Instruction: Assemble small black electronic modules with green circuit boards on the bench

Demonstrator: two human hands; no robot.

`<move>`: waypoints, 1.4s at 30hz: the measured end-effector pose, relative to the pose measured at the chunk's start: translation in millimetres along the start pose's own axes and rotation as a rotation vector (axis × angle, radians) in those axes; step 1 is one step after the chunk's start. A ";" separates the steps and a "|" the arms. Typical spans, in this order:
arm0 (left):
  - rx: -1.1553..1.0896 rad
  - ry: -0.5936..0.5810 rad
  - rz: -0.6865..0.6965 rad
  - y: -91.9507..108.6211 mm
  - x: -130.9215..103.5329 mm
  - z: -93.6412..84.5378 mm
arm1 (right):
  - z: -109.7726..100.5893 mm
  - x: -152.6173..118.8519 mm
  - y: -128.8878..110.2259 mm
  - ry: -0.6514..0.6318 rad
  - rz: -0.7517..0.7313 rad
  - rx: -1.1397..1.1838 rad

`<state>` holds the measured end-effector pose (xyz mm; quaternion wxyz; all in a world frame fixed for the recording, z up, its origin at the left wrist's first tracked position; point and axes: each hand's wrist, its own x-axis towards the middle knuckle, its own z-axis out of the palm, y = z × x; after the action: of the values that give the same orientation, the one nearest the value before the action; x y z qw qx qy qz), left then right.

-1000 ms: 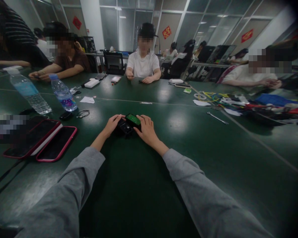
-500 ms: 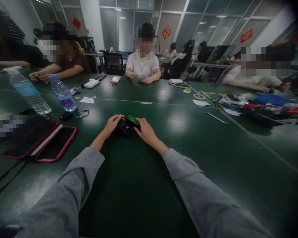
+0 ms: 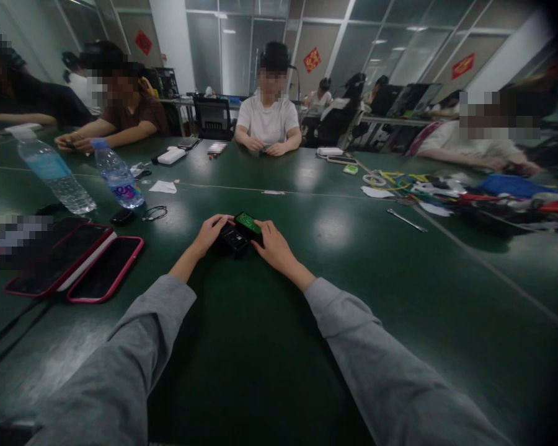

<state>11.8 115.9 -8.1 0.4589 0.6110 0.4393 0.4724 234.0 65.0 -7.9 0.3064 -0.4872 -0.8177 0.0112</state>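
Low over the green table, a small black device lies opened in two halves between my hands. My left hand [image 3: 210, 234] grips the dark half [image 3: 235, 238] by its left side, fingers bent around the edge. On the other side, my right hand [image 3: 273, 243] is closed on the half with a green circuit board [image 3: 247, 222], its thumb near the lower corner. The two halves sit side by side and look tilted toward each other. Whether they are joined, I cannot tell. Fine detail inside the dark half is too small to make out.
Phones in red cases [image 3: 105, 271] lie left, beyond them two water bottles [image 3: 118, 176] and a black cable [image 3: 155, 213]. At right are a wrench [image 3: 407, 220] and a heap of cables and tools [image 3: 483, 192]. Several people sit around, one directly opposite [image 3: 267, 121].
My hands and the opened device stay in place. Across the table, the person's hands have come closer together; the person at the right has shifted slightly.
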 end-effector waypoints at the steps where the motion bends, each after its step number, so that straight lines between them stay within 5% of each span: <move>1: 0.007 -0.001 0.001 -0.1 0.1 0.0 | 0.1 0.0 0.0 0.000 0.002 0.001; 42: 0.029 -0.002 0.003 5.0 -2.8 0.8 | -4.3 1.2 2.0 0.070 0.067 0.168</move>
<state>12.6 112.0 -3.8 0.4499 0.6188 0.4447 0.4658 237.3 65.8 -4.5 0.3739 -0.4868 -0.7861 0.0730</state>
